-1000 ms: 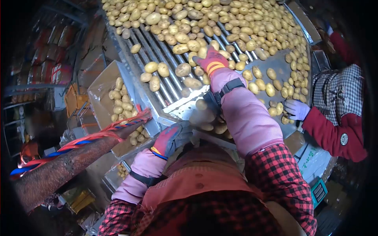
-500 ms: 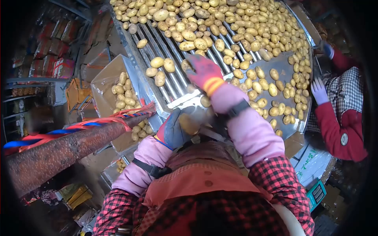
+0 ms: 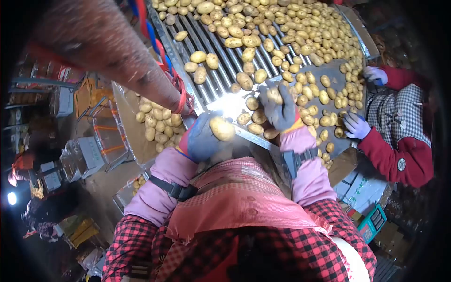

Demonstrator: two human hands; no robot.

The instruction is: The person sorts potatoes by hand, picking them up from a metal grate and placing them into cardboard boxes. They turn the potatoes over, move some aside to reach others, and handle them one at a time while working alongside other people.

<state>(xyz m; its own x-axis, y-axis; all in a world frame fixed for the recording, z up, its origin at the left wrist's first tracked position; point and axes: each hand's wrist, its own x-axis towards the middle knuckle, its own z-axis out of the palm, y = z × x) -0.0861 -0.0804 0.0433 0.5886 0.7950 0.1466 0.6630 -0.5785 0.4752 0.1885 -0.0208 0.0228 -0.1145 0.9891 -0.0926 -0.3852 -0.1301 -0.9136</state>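
My left hand (image 3: 199, 138), in a grey glove with a red and yellow cuff, is closed round a yellow potato (image 3: 221, 129) near the lower edge of the sorting table. To its right, my right hand (image 3: 282, 113), gloved likewise, has its fingers curled on another potato (image 3: 274, 96). Several loose potatoes (image 3: 255, 128) lie just left of that hand on the bright metal plate (image 3: 230, 104). Beyond both hands, the metal rollers (image 3: 221, 82) carry scattered potatoes, with a dense heap (image 3: 310, 33) farther back.
A rusty pole (image 3: 117, 56) wrapped in red and blue cord slants in from upper left. Beside the table stands a lined carton (image 3: 127, 127) of potatoes. At right, a co-worker's gloved hand (image 3: 357, 125) touches the table's edge among potatoes; a teal scale (image 3: 373, 223) sits below.
My right hand has come down and right from the rollers and now grips a potato. My left hand still holds one, raised slightly. The view has shifted; the co-worker's hands have moved.
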